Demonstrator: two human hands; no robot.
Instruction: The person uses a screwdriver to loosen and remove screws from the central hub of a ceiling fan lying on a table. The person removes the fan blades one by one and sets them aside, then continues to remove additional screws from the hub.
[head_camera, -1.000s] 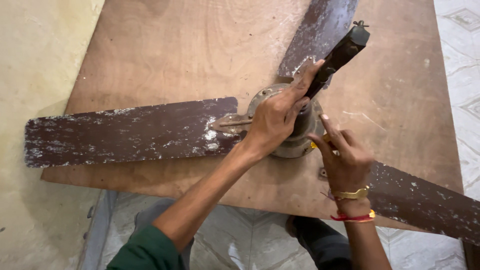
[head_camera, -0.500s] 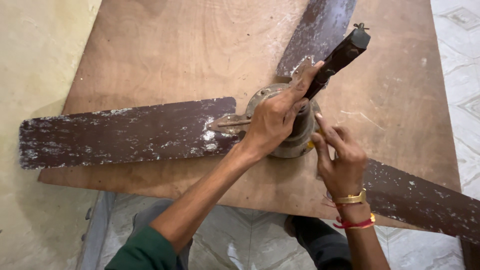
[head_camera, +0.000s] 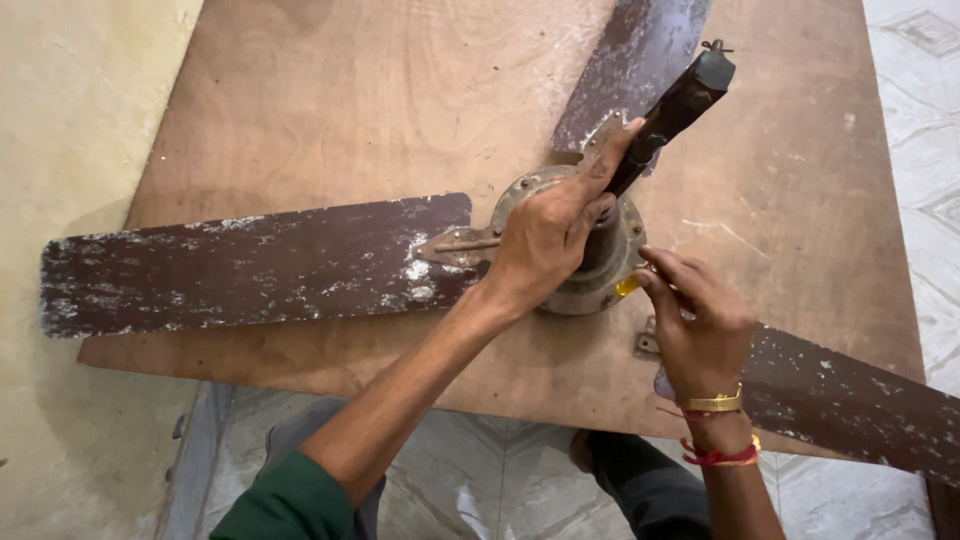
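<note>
- Brown, paint-flecked ceiling fan (head_camera: 560, 255) lies flat on the bare plywood board (head_camera: 330, 110), all three blades attached.
- My left hand (head_camera: 545, 235) clenches around the dark downrod (head_camera: 675, 105) at the round grey metal hub.
- My right hand (head_camera: 700, 325) pinches a yellow-handled tool (head_camera: 628, 286) against the hub's edge; I judge dismantling barely begun.

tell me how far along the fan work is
Done: ceiling fan lies on the wooden board. In hand: left hand grips the motor hub; right hand works a yellow-handled tool at its rim. Left: all three blades are attached.
</note>
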